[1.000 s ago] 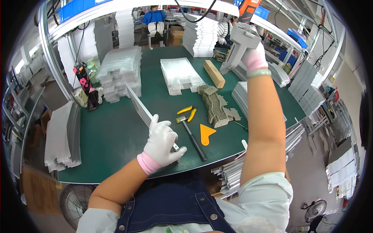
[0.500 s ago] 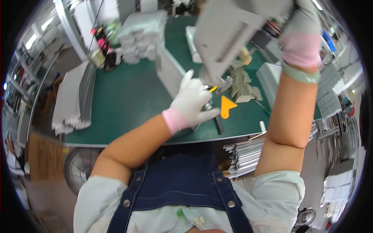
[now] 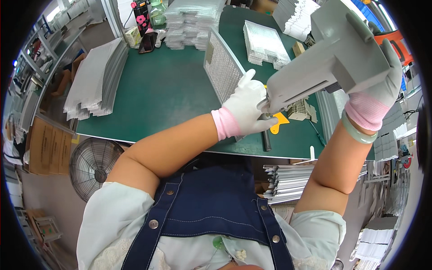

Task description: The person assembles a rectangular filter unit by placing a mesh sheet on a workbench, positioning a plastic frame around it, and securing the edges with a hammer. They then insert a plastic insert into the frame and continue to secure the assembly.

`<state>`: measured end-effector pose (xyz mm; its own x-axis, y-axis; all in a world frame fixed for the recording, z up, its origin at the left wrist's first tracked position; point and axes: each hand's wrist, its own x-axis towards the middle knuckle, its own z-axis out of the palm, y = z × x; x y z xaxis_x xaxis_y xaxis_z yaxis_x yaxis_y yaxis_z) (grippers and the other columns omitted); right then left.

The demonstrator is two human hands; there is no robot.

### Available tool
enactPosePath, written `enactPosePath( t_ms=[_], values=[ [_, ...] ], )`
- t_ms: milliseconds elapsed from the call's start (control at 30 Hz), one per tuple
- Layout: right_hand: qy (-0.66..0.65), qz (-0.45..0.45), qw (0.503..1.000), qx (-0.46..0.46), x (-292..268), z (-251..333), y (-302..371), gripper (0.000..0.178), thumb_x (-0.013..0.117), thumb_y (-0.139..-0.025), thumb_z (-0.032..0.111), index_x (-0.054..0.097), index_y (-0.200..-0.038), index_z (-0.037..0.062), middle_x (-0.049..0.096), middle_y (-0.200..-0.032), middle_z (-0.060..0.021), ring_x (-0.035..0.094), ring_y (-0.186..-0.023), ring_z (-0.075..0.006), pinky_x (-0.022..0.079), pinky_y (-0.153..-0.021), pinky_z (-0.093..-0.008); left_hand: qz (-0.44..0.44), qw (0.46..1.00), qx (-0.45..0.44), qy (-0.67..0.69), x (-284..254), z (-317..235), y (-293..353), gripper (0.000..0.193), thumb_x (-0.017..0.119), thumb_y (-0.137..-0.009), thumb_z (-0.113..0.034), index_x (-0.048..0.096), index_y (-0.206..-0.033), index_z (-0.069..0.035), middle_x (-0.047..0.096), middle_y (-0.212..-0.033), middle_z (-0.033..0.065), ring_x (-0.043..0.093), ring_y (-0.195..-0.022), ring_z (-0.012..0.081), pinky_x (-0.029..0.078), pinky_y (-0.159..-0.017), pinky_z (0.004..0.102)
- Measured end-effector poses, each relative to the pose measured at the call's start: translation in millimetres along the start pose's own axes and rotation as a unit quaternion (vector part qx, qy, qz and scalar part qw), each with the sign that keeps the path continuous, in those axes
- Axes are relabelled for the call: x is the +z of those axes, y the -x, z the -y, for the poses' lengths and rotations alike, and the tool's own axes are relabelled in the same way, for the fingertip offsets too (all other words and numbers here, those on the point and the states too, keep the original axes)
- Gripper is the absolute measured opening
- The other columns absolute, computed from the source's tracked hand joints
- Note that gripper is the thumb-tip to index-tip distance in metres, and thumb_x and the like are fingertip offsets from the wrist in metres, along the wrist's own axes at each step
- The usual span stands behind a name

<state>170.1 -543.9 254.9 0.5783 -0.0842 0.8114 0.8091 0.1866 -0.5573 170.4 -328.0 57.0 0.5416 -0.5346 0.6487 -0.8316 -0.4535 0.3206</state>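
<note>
My right hand [image 3: 389,74], in a white glove with a pink cuff, grips a large grey handheld power tool [image 3: 310,74] by its rear end, raised over the right side of the table. Its narrow nose points down-left and meets my left hand [image 3: 247,108], also gloved. That hand is closed at the near edge of a thin framed mesh panel [image 3: 222,67] standing on edge; the palm hides the grip and the contact at the nose. Beside my left thumb lie a yellow scraper-like piece [image 3: 280,122] and a dark-handled tool [image 3: 267,141].
The green table [image 3: 166,94] bears stacked silver panels [image 3: 191,22], white sheets [image 3: 96,76] at left and another panel pile [image 3: 265,42]. Small beige parts [image 3: 298,110] lie beneath the power tool. A phone [image 3: 147,42] rests at the back left; a fan [image 3: 96,168] stands below.
The power tool has swung from a steep tilt to a flatter one, its rear lowered to the right with my right hand. My left hand stays by its nose; the view has shifted.
</note>
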Motion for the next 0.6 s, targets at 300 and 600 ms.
enactPosePath(
  t_ms=[300,600],
  values=[
    [-0.136,0.094,0.976,0.139,48,-61,-2,0.029,0.057,-0.099,0.024,0.063,-0.117,0.0013,0.07,-0.109,-0.0114,0.069,-0.099,-0.023,0.057,-0.087,-0.0369,-0.02,0.999,-0.003,-0.038,3,1,0,0.042,0.064,-0.084,-0.048,0.07,-0.086,-0.006,0.055,-0.082,0.0131,0.056,-0.092,0.0333,0.024,-0.113,0.0606],
    [-0.169,0.03,0.953,0.249,2,-103,-21,0.031,0.063,-0.098,0.033,0.061,-0.107,0.0031,0.059,-0.081,-0.001,0.061,-0.07,-0.0118,0.051,-0.061,-0.0281,0.021,0.999,0.016,-0.019,-5,-8,-13,0.035,0.067,-0.077,-0.035,0.063,-0.091,-0.003,0.058,-0.11,0.0204,0.052,-0.112,0.0434,0.032,-0.106,0.0596]
  ],
)
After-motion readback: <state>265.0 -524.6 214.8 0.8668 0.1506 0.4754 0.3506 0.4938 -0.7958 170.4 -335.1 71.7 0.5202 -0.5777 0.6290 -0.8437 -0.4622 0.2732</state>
